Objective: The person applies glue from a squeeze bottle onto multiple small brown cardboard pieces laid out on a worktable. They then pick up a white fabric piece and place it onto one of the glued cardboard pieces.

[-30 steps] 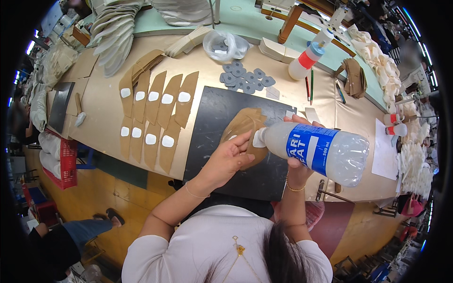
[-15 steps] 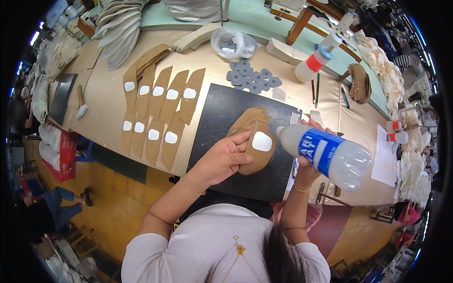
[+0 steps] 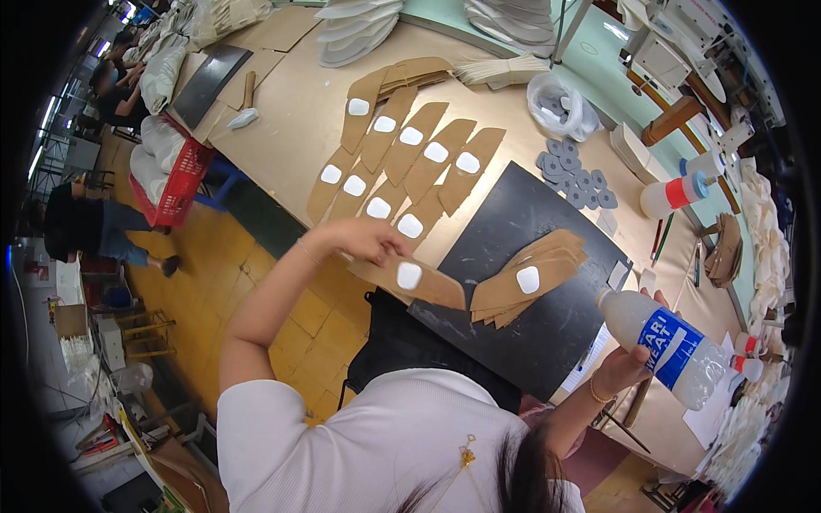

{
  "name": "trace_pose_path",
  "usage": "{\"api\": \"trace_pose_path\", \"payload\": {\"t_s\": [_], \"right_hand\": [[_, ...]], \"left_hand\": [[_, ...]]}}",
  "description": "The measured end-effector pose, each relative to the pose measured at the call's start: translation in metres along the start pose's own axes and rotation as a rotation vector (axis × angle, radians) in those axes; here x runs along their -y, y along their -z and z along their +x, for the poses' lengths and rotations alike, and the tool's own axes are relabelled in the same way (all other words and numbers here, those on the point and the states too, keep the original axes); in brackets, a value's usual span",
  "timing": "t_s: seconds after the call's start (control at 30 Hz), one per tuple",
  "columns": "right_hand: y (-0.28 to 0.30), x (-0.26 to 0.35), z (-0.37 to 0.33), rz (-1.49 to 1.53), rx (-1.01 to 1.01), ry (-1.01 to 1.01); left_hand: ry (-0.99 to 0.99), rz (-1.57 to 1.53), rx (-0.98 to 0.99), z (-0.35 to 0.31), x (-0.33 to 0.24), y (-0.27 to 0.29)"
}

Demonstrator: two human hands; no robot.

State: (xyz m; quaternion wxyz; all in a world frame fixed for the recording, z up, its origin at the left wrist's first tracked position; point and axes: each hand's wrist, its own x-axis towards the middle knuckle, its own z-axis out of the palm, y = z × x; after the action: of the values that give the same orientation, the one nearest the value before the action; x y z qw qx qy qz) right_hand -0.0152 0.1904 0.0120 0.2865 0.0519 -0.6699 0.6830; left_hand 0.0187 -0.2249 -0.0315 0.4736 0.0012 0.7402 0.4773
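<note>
My left hand [image 3: 363, 239] pinches the end of a tan flat piece [image 3: 440, 291] with a white rounded patch, held in the air past the near left edge of a black board [image 3: 487, 231]. On the board lies a fanned stack of similar tan pieces [image 3: 496, 295], the top one showing its white patch. To the right, my right hand [image 3: 624, 369] is wrapped around a translucent plastic bottle [image 3: 626, 315] with a blue label, tilted with its neck toward the stack. Beyond my left hand, tan patched pieces [image 3: 419, 162] lie overlapped in two rows on the table.
Several small grey pieces [image 3: 560, 167] lie beyond the board, near a plastic bag [image 3: 547, 94]. A squeeze bottle [image 3: 658, 198] with a red band stands at right. Far left are a wooden-handled tool [image 3: 249, 90] and a red crate [image 3: 184, 175]. A person [image 3: 107, 227] is on the floor area left.
My left hand has moved left, carrying a tan piece off the stack toward the laid-out rows. My right hand still holds the bottle. The view has turned left.
</note>
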Motion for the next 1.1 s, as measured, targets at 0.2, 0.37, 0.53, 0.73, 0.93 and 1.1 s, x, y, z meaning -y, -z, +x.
{"api": "trace_pose_path", "payload": {"t_s": [0.2,0.37,0.53,0.73,0.93,1.1], "right_hand": [[-0.012,0.002,-0.003,-0.003,0.105,-0.009],[-0.012,0.003,-0.004,0.01,0.116,-0.026],[-0.01,0.002,-0.003,0.004,0.082,-0.056],[-0.017,0.009,-0.001,0.101,0.104,-0.072],[0.001,0.018,-0.001,-0.001,0.095,-0.048],[0.003,0.019,-0.003,0.025,0.06,-0.096]], "left_hand": [[0.132,0.047,-0.368,-0.026,0.008,0.029],[0.21,0.316,-0.572,-0.034,0.002,0.028],[0.031,0.731,-0.987,-0.023,-0.009,-0.002],[-0.485,0.29,-0.714,0.043,-0.076,-0.077],[-0.455,0.341,-0.803,0.084,-0.101,-0.12],[-0.319,0.295,-0.836,0.08,-0.107,-0.132]]}}
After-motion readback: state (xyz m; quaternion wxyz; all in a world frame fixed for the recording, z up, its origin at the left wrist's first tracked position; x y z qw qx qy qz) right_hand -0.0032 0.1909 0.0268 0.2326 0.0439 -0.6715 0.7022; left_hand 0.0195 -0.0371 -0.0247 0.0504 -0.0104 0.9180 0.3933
